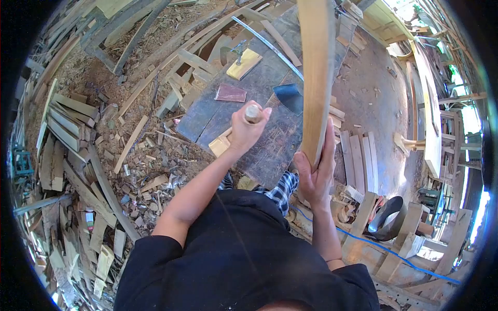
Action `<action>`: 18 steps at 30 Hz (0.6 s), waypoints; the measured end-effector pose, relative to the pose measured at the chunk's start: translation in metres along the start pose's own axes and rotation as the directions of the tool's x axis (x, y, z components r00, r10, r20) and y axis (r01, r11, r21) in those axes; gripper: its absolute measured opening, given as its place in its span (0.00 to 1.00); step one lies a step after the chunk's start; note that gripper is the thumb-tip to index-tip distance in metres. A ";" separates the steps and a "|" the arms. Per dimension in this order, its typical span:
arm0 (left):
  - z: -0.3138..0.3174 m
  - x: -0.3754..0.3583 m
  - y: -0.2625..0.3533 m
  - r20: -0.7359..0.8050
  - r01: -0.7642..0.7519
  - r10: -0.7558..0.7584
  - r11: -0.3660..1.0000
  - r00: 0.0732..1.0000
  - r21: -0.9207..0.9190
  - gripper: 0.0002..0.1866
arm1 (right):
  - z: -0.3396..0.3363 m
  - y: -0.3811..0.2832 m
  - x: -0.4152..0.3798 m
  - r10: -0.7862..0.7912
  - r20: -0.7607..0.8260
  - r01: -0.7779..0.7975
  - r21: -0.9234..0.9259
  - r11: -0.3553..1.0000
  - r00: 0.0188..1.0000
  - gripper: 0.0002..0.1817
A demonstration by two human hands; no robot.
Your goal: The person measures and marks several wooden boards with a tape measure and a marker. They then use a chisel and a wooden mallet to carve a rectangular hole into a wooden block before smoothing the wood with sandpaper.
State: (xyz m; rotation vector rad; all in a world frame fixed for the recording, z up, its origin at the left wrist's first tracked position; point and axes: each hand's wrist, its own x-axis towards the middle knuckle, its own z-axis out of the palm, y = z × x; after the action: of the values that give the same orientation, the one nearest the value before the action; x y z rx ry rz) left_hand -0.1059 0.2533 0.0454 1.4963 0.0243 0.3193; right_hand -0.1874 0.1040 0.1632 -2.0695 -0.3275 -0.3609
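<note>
My left hand (248, 127) is wrapped round an upright wooden handle (253, 113), seen from its rounded end, over the dark worktable (275, 153). Beside that hand a light wood block (220, 145) shows, partly hidden by the wrist. On the right, my right hand (316, 176) grips the lower end of a long wooden board (316, 78), which rises to the top edge of the view. Between the hands lies a dark curved sheet (289, 97). A reddish sandpaper-like piece (231, 93) rests on the table just beyond my left hand.
A clamp (239, 52) stands on a yellowish block (245, 64) at the table's far side. A long pale strip (267, 46) lies beyond. Scrap wood (72, 119) covers the ground at left. Planks (359, 158) and a blue hose (384, 248) are at right.
</note>
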 end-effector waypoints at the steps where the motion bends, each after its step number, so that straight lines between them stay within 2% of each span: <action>1: 0.002 -0.001 -0.001 0.025 -0.019 0.019 1.000 1.000 0.010 0.14 | 0.002 -0.002 0.003 -0.084 -0.029 0.085 0.021 0.996 0.996 0.40; 2: 0.001 -0.003 -0.006 0.072 -0.035 0.030 0.998 0.997 0.060 0.11 | 0.010 0.004 0.005 -0.214 -0.042 0.211 -0.073 0.975 0.976 0.42; 3: 0.003 -0.005 -0.005 0.074 -0.039 0.035 0.998 0.997 0.058 0.11 | 0.012 0.009 0.005 -0.217 -0.045 0.213 -0.076 0.974 0.975 0.42; 4: 0.005 -0.008 -0.004 0.084 -0.018 0.016 0.999 0.996 0.026 0.09 | 0.014 0.013 0.004 -0.047 0.203 0.096 -0.236 0.967 0.978 0.42; 5: 0.006 -0.011 -0.004 0.095 0.005 -0.004 1.000 0.995 -0.006 0.08 | 0.016 0.018 0.002 0.164 0.404 0.019 -0.413 0.911 0.900 0.43; 6: 0.002 -0.007 -0.008 0.137 -0.023 0.023 1.000 0.990 -0.003 0.11 | 0.018 0.023 0.003 0.078 0.369 0.069 -0.370 0.926 0.926 0.43; 7: 0.002 -0.006 -0.012 0.125 -0.026 0.026 1.000 0.992 -0.003 0.11 | 0.017 0.023 0.004 0.070 0.377 0.080 -0.368 0.926 0.923 0.43; 8: 0.003 -0.006 -0.016 0.130 -0.036 0.037 0.999 0.991 -0.009 0.11 | 0.015 0.019 0.005 -0.004 0.297 0.093 -0.288 0.953 0.955 0.43; 10: 0.000 -0.015 -0.016 0.137 -0.017 0.018 1.000 0.990 -0.014 0.11 | 0.016 0.014 -0.001 -0.044 0.220 0.091 -0.207 0.974 0.974 0.42; 12: -0.002 -0.011 -0.021 0.186 -0.075 0.050 0.989 0.981 0.130 0.13 | 0.020 0.016 -0.001 -0.179 0.055 0.185 -0.151 0.971 0.982 0.42; 13: -0.002 -0.012 -0.022 0.192 -0.077 0.052 0.989 0.980 0.129 0.13 | 0.022 0.017 -0.001 -0.222 -0.006 0.219 -0.139 0.966 0.975 0.42; 14: 0.000 -0.014 -0.022 0.178 -0.095 0.075 0.990 0.981 0.106 0.11 | 0.024 0.024 -0.004 -0.076 0.151 0.104 -0.192 0.976 0.986 0.42; 15: 0.001 -0.015 -0.017 0.162 -0.111 0.097 0.990 0.982 0.082 0.09 | 0.024 0.028 -0.007 0.083 0.296 -0.003 -0.261 0.965 0.952 0.43; 16: 0.003 -0.012 -0.013 0.159 -0.112 0.099 0.991 0.982 0.078 0.09 | 0.022 0.031 -0.007 0.098 0.305 -0.013 -0.268 0.963 0.947 0.42; 18: 0.000 -0.004 -0.005 0.066 -0.014 0.024 0.989 0.998 -0.150 0.09 | 0.020 0.034 -0.005 0.047 0.269 0.014 -0.220 0.975 0.962 0.41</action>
State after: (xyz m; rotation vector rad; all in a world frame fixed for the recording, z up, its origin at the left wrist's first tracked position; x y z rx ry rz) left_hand -0.1087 0.2518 0.0396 1.3578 -0.0666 0.2796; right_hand -0.1771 0.1042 0.1251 -2.3444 -0.4517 -0.1029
